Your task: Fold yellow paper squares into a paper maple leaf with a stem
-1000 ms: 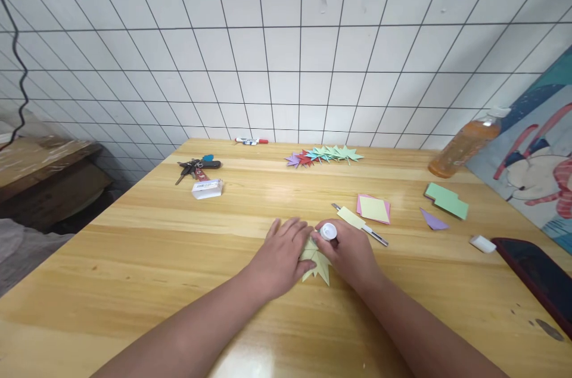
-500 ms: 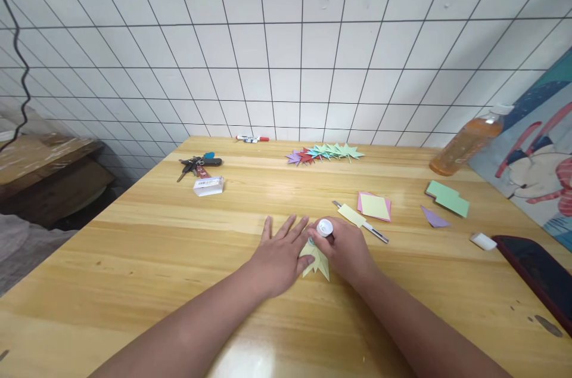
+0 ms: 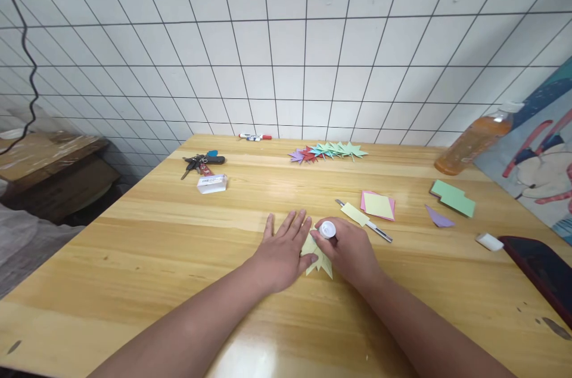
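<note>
My left hand [image 3: 283,259] lies flat on the wooden table [image 3: 179,241], fingers spread, its thumb across a pale yellow folded paper leaf [image 3: 319,267]. Over the upper part of that leaf, my right hand [image 3: 351,250] grips a white glue stick [image 3: 328,229] with its round end facing up. The lower end of the stick is hidden by my fingers. Just right of my right hand lie a utility knife [image 3: 379,232] and a small yellow paper strip [image 3: 355,214] across it.
Colored paper leaves [image 3: 330,151] line the back. Yellow and pink squares [image 3: 379,206], green paper [image 3: 453,198], a purple triangle [image 3: 439,217], a white cap [image 3: 489,241], a phone [image 3: 540,270] and a bottle [image 3: 476,139] are rightward. Keys [image 3: 203,161], a small box [image 3: 212,183] and markers [image 3: 254,137] are leftward.
The whole view has shifted slightly, so things appear a little further right. Both hands keep nearly the same place on the yellow leaf, with the glue stick still in my right hand.
</note>
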A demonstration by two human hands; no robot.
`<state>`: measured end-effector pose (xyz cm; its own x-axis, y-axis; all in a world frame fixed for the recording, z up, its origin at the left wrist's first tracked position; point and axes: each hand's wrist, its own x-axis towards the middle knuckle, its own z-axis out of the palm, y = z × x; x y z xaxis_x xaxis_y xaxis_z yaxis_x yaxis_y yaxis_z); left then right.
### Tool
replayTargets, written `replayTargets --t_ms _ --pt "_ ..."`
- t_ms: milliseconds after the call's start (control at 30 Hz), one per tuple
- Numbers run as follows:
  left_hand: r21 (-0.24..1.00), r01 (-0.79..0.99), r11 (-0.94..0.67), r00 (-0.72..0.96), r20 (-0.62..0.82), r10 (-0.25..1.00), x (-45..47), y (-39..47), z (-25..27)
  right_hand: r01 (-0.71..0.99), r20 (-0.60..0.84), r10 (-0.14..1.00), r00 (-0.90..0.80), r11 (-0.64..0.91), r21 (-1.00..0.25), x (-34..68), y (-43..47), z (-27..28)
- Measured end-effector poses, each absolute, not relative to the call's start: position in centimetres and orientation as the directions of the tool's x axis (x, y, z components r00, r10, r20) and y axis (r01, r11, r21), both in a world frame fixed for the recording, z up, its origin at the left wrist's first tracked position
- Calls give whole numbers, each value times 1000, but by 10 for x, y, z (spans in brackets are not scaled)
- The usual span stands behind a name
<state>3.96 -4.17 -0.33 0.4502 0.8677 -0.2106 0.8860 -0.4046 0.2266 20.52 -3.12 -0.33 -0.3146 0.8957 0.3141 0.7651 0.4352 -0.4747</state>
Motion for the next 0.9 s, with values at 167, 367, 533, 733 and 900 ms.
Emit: replayTargets --t_ms 167,367,533,733,900 --pt "237 878 -415 463 -206 862 38 -40 -7 746 293 888 -355 458 -484 202 -33 -3" --pt "245 871 -425 478 -227 849 38 -40 -5 658 296 878 -375 477 -583 202 -34 -4" --pt "240 874 -423 477 -253 841 39 -39 0 634 368 907 -205 410 -656 212 -33 0" --pt "242 879 -412 469 -273 840 40 -40 2 728 335 889 -311 450 -518 211 -32 -1" --pt "239 880 -410 465 -267 844 39 -40 -2 755 321 886 -335 456 -471 205 -34 -3"
